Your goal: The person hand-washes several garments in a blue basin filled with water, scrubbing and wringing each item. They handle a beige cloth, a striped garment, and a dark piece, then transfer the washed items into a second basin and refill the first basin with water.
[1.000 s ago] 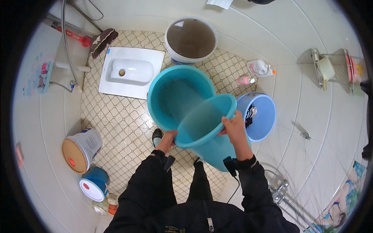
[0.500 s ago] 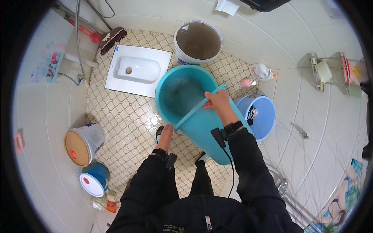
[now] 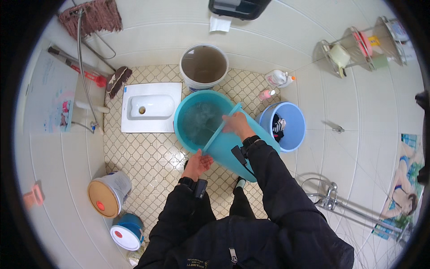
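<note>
A teal plastic tub point(image 3: 233, 152) is tilted on its side, its mouth facing the round teal tub point(image 3: 180, 130) beside it. That second tub stands upright on the tiled floor with rippling, cloudy water point(image 3: 201, 121) in it. My right hand point(image 3: 238, 125) is closed over the upper part of the tilted tub's rim. At the lower end of the same rim, my left hand point(image 3: 197, 166) lies against the tub with its fingers stretched out and palm partly upward. The inside of the tilted tub is hidden from me.
Behind the tubs stands a white bucket point(image 3: 187, 78) of murky water, with a squat toilet point(image 3: 126, 116) to its left. A blue bucket point(image 3: 295, 130) holding dark clothes is at the right, near some bottles point(image 3: 275, 78). Lidded pails point(image 3: 102, 197) line the left wall.
My left hand has turned, its fingers now stretched toward the tilted tub's side. My right hand keeps its hold on the rim. The view has shifted, showing more of the far wall.
</note>
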Motion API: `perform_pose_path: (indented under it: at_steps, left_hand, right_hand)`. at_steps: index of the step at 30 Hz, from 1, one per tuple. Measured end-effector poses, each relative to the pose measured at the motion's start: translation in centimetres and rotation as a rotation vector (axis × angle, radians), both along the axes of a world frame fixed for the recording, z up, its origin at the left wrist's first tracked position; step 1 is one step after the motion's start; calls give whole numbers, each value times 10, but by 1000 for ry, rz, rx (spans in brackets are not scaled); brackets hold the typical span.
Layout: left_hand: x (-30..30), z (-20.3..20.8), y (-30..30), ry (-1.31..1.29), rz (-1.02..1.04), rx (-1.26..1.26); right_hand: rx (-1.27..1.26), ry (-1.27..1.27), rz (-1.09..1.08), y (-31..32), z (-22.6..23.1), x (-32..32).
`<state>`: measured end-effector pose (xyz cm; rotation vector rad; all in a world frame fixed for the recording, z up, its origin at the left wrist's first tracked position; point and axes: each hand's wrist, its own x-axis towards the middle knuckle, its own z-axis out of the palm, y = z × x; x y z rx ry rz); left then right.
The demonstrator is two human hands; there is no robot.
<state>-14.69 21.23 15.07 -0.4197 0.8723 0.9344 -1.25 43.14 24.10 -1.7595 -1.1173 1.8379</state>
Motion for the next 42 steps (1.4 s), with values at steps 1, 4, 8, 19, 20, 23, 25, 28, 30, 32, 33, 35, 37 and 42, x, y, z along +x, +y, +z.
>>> perform_pose_path:
  at_steps: [1,4,8,19,20,23,25,28,30,32,33,35,37,42]
  left_hand:
    - [4,-2,2,-73,27,-32]
    - [14,-1,5,-220,96,-112]
    - [34,23,11,-174,43,-112]
    - [143,158,97,177,-89,183]
    - [162,173,107,275,-118,212]
    - [221,210,144,523,-165,315]
    - [254,226,170,592,-184,423]
    - [304,239,204,659,-244,549]
    - [334,243,223,655,-259,605]
    - [361,245,236,699,-353,642]
    - [374,245,240,705,-384,679]
    - [398,242,249,701,-429,680]
    - [417,238,256,668,-465,661]
    - [437,226,270,633,-581,631]
  right_hand:
    - [-39,16,-51,-5,2,7]
    - [-122,82,-18,-21,17,37]
    - [-87,196,-72,-46,41,98]
    - [-171,564,-584,-117,61,262]
    - [-214,582,-575,-118,68,279]
    - [-359,501,-334,-102,86,353]
    - [-439,324,-74,-73,91,414]
    - [-94,150,-399,-19,90,484]
    - [196,368,-646,18,95,527]
    - [256,521,-769,65,99,554]
    - [222,614,-836,86,99,560]
    - [182,919,-953,118,96,572]
    - [38,831,-981,130,91,582]
    - [-43,535,-712,122,80,611]
